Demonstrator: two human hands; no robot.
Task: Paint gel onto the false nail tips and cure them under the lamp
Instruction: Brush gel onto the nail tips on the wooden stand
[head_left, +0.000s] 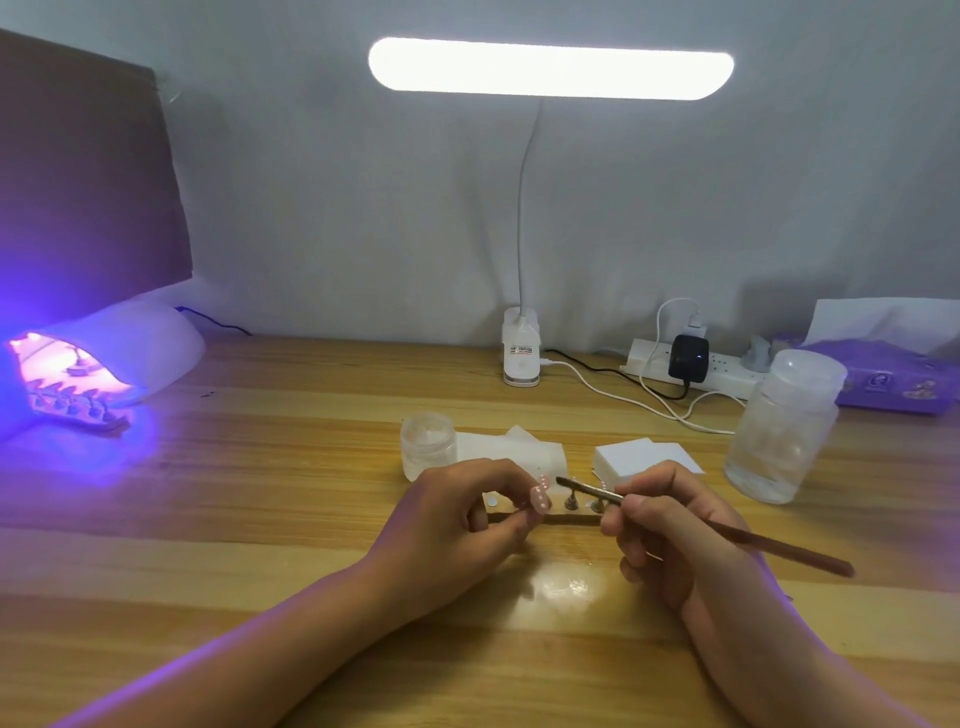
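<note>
My left hand (470, 512) pinches a pink false nail tip (540, 495) dotted with white, just above a wooden holder strip (569, 512) with small metal stands. My right hand (665, 530) grips a thin brush (727, 532); its dark bristle end points left, close to the nail tip. A small open gel jar (427, 441) stands behind my left hand. At the far left the white curing lamp (124, 348) glows violet, with a second strip of nail tips (72, 408) lying at its mouth.
A white folded wipe (511, 449) and a stack of white pads (644, 457) lie behind the hands. A tall clear lidded jar (784, 426) stands at the right. A desk light clamp (521, 345), power strip (691, 364), cables and a purple tissue pack (893, 376) line the back.
</note>
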